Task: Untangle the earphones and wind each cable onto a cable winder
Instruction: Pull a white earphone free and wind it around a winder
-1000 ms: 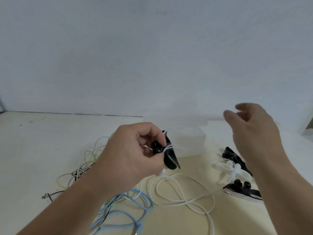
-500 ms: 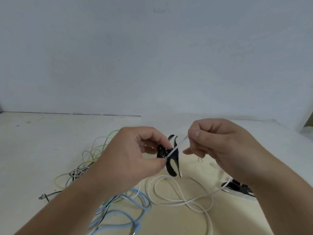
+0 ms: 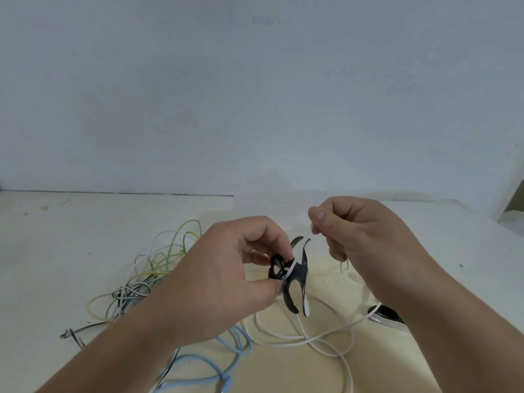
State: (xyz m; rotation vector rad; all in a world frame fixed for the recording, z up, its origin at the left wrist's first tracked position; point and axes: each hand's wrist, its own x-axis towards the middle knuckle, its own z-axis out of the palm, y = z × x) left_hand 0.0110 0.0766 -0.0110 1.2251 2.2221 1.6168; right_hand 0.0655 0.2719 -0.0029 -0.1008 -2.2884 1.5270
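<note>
**Winder held up, white cable pinched**

The left hand (image 3: 226,279) grips the black cable winder (image 3: 296,272) above the worktop (image 3: 56,251), with the fingers curled round it. The right hand (image 3: 365,245) pinches the white cable (image 3: 307,339) just above the winder. The cable's loops lie on the worktop below.

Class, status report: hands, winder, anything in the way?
Left hand grip on black plastic fishbone-shaped cable winder; thin white earphone cable crosses its middle. Right hand pinches that cable above it. Green, blue and black cable tangle lies left, untouched.
</note>
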